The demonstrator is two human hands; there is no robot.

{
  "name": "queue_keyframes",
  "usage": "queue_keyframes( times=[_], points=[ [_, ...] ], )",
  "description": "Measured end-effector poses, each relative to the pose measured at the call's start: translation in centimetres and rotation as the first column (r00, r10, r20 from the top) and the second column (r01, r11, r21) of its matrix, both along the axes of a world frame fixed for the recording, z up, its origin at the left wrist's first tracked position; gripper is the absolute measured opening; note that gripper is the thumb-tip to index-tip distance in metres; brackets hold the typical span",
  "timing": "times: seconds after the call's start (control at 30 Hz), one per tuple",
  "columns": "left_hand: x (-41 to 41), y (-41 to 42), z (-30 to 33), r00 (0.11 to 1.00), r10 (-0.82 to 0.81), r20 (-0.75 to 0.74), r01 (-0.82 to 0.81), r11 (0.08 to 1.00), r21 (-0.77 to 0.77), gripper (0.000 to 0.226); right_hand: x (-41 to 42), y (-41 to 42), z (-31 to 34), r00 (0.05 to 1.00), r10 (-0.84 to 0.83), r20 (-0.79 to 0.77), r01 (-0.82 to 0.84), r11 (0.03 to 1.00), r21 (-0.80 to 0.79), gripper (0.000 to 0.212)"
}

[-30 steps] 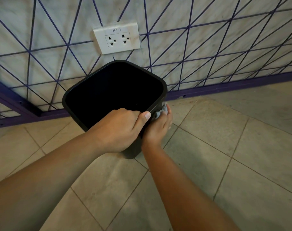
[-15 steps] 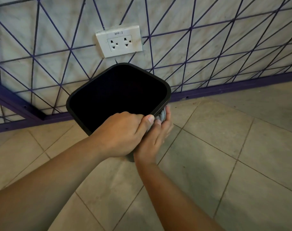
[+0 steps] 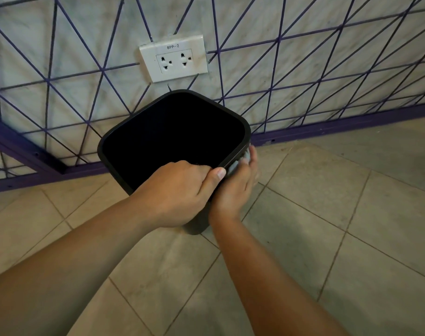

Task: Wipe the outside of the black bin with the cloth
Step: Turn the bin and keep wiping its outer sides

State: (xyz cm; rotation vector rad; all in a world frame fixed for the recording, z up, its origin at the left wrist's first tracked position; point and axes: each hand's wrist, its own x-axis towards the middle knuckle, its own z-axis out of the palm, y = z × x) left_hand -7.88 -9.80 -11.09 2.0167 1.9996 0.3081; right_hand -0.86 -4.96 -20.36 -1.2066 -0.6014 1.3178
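The black bin [image 3: 114, 151] stands on the tiled floor close to the wall, its square mouth open towards me and its inside dark. My left hand [image 3: 177, 190] grips the near rim, fingers curled over the edge and thumb outside. My right hand [image 3: 238, 187] presses a small grey cloth [image 3: 240, 161] against the bin's right outer side, just under the rim. Most of the cloth is hidden between the palm and the bin wall.
A marble wall with a purple metal lattice [image 3: 303, 76] stands right behind the bin. A white double socket [image 3: 173, 58] sits on the wall above it. A purple skirting rail [image 3: 340, 127] runs along the floor edge. Beige floor tiles [image 3: 327, 214] stretch to the right and towards me.
My right hand with the cloth has slid along the bin's right side away from me, towards the far corner. The left hand keeps its grip on the rim.
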Motion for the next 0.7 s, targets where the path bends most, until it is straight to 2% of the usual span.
queue_keyframes(
  times=[0.07,0.13,0.2,0.27,0.33,0.43,0.47,0.6,0.63,0.7],
  points=[
    [-0.1,0.1,-0.1,1.000,-0.015,0.019,0.015,1.000,-0.012,0.044,-0.8,-1.9,1.3,0.995,-0.042,0.087,0.029,0.989,0.148,0.058],
    [-0.1,0.1,-0.2,1.000,-0.025,-0.003,0.025,1.000,0.008,0.040,-1.3,-2.8,-0.6,0.988,-0.079,0.131,0.052,0.979,0.198,0.060],
    [0.0,0.0,-0.2,0.999,-0.020,-0.037,0.021,0.999,0.036,0.045,-0.8,-1.2,-3.1,0.994,-0.040,0.100,0.039,0.999,0.008,0.054],
    [0.0,-0.1,-0.1,0.999,-0.012,-0.036,0.013,0.999,0.031,0.049,0.1,0.3,-3.6,1.000,0.015,-0.012,-0.016,0.985,-0.174,0.053],
    [0.0,0.0,0.0,1.000,-0.015,-0.005,0.015,1.000,0.023,0.050,0.3,0.2,-1.6,1.000,0.013,-0.020,-0.015,0.995,-0.096,0.060],
    [-0.1,0.1,-0.2,0.999,-0.029,0.024,0.029,0.999,0.020,0.041,-0.8,-2.4,0.6,0.995,-0.031,0.098,0.017,0.991,0.133,0.059],
    [-0.1,0.0,-0.2,1.000,-0.029,0.013,0.028,0.999,0.027,0.041,-1.0,-2.8,-0.4,0.992,-0.049,0.119,0.031,0.988,0.152,0.060],
    [-0.1,0.1,-0.1,1.000,-0.013,-0.010,0.013,1.000,0.028,0.046,-0.3,-0.1,-2.4,1.000,0.001,-0.004,-0.001,0.995,-0.101,0.063],
    [-0.2,0.1,-0.1,1.000,-0.012,0.010,0.012,1.000,0.014,0.048,-0.3,-0.2,-1.7,1.000,-0.002,0.011,0.002,0.998,-0.062,0.063],
    [-0.4,0.3,-0.1,0.999,-0.027,0.044,0.027,1.000,-0.006,0.049,-0.6,-1.8,0.3,0.995,-0.021,0.102,0.007,0.991,0.134,0.060]
  ],
)
